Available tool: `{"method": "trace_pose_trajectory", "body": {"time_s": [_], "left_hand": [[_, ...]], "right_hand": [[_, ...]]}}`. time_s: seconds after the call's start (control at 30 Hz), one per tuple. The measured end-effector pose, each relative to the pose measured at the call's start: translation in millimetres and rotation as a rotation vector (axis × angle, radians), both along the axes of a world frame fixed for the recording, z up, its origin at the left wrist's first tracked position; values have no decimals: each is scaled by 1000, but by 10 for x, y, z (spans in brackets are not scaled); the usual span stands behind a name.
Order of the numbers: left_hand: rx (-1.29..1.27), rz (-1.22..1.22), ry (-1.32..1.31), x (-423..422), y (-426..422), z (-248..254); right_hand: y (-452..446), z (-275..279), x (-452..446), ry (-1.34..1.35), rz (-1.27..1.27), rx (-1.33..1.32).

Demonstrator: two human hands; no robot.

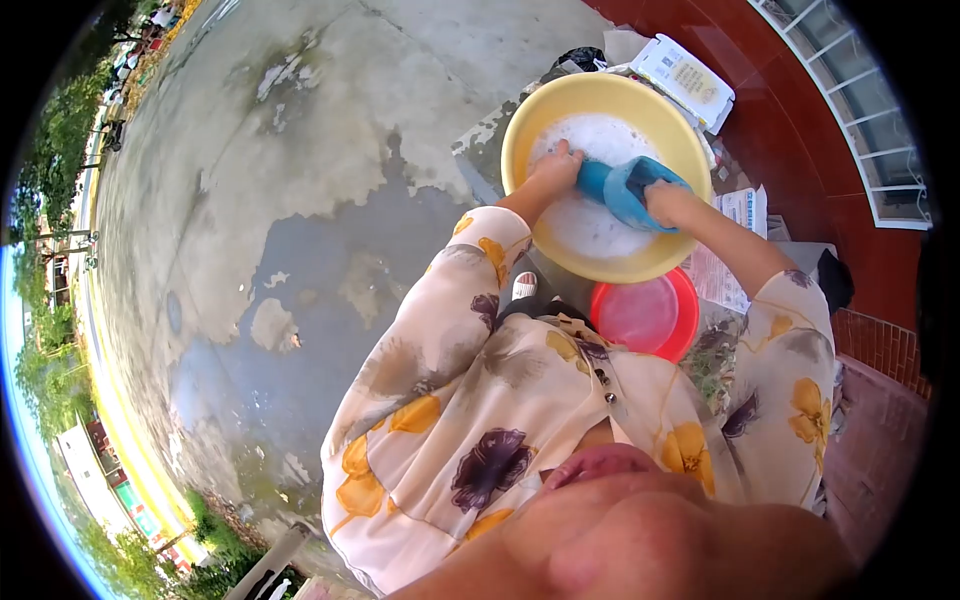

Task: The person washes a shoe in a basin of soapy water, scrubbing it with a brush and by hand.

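Note:
A large yellow basin (685, 130) holds foamy, whitish water (595, 232). Over the foam lies a blue hollow item (640, 192), with a narrow rounded part on the left and a wide opening on the right; its exact kind is unclear. My left hand (556, 168) is closed at its narrow end, inside the basin's left side, with some fingertips hidden. Reaching in from the right, my right hand (668, 202) grips the wide end, its fingers partly hidden in the opening.
A red basin (682, 318) stands just below the yellow one. A white box (684, 82), a black bag (580, 60) and printed packaging (742, 212) lie around them. Dark red wall (800, 125) and a white window grille (860, 110) are at right. Wet concrete (330, 270) stretches left.

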State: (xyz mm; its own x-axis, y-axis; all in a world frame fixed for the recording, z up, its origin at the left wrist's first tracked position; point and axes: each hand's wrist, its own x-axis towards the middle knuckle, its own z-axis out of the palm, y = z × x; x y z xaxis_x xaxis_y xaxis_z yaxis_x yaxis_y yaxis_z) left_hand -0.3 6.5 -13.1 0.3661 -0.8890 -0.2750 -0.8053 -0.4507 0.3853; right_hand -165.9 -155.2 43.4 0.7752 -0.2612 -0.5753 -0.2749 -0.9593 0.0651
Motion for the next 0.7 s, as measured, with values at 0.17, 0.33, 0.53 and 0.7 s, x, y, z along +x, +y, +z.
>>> {"method": "trace_pose_trajectory", "body": {"time_s": [0.17,0.33,0.53,0.7], "left_hand": [[29,41,33,-41,-10,-8],[-6,17,43,11,-43,-95],[-58,27,14,50,-58,-233],[-127,-3,-31,26,63,-103]], "right_hand": [[225,-141,118,-27,-183,69],[278,-97,441,-171,-56,325],[27,-367,454,-199,-391,712],[-41,-5,373,331,-35,375]]}}
